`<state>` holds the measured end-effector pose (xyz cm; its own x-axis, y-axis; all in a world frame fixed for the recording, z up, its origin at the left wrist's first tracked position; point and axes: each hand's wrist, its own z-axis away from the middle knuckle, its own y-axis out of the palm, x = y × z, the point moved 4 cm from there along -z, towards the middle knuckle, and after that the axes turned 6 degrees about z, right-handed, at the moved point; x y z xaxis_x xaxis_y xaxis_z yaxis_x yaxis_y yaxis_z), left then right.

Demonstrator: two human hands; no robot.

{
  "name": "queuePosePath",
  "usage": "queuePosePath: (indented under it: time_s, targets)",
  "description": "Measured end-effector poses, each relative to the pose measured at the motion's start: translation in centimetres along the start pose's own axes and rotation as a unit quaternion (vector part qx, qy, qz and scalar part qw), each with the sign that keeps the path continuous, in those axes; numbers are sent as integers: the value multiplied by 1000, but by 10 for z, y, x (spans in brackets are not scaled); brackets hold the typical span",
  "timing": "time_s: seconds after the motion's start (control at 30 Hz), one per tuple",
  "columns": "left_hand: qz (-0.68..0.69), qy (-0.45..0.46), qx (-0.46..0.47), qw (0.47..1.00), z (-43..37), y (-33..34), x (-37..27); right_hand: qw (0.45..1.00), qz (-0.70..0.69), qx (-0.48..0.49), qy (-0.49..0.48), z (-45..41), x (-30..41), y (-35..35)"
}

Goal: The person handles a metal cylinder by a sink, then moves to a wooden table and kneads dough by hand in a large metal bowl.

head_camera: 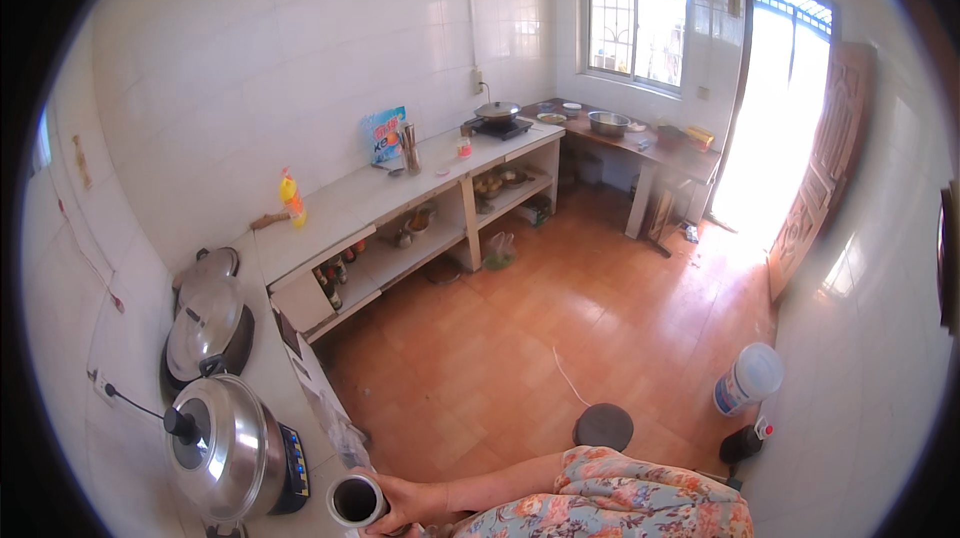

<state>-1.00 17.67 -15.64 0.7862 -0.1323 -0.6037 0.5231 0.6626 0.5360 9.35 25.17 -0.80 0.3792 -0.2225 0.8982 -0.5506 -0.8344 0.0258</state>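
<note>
My right hand (401, 502) reaches in from the floral sleeve at the bottom and grips a round, open-topped container (355, 500) with a pale rim and a dark inside. It holds the container upright near the edge of the left counter. Beside it stands a large stainless steel pot (225, 448) with a lid and black knob, on an appliance with a lit control panel (294, 463). A crumpled clear plastic bag (346, 444) hangs at the counter edge just above the container. My left hand is out of view.
Lidded pans (206, 328) sit behind the steel pot. A yellow bottle (292, 197), utensils in a holder (410, 152) and a covered pan (497, 112) stand along the counter (330, 212). A round dark stool (603, 427), a bucket (748, 379) and a dark bottle (742, 442) are on the floor.
</note>
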Motion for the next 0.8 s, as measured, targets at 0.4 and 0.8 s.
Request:
queuePosePath:
  time_s: [0.4, 0.8]
  targets:
    - [150, 58, 48, 986, 33, 39, -24, 965, 172, 141, 142, 71, -15, -41]
    - [-209, 281, 125, 928, 26, 45, -2, 985, 16, 23, 173, 29, -13, -90]
